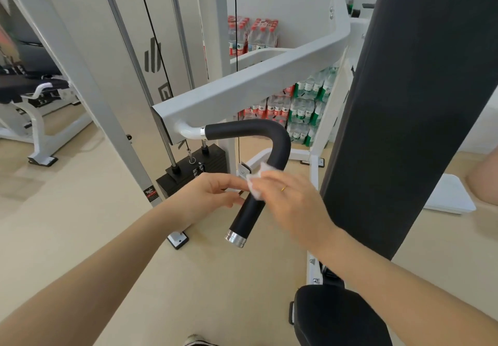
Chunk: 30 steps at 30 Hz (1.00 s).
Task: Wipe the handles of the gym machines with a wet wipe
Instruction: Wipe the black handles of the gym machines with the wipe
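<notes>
in the head view, at the lower straight run of the handle (249,205), our right hand (293,205) presses the wet wipe (256,184) against the grip; our left hand (207,195) pinches its edge. we judge the wipe limp, light and slippery, best bunched. the handle is rigid, fixed, black, matte, bent, capped in chrome.

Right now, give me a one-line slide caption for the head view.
Both hands, left hand and right hand, hold a white wet wipe against the black foam handle of a gym machine.
</notes>
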Each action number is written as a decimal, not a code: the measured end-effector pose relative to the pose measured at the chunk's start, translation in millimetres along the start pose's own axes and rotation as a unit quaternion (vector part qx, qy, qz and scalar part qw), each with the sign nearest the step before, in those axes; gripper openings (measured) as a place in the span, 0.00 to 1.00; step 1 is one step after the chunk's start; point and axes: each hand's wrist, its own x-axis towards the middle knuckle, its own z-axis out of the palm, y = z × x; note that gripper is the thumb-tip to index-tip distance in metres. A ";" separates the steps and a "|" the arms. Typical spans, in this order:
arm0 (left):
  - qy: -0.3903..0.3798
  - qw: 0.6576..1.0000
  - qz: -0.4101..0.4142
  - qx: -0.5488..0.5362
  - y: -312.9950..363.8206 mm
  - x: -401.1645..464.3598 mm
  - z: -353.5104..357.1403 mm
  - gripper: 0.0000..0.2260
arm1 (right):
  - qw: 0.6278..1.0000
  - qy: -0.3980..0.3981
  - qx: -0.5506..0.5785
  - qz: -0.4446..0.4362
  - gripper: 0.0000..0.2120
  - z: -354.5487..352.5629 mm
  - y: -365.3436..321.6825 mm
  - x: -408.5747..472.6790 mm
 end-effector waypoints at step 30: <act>-0.012 0.996 0.023 0.085 7.9 19.2 3.5 0.17 | 0.473 -0.033 0.713 0.517 0.16 7.1 -8.2 0.8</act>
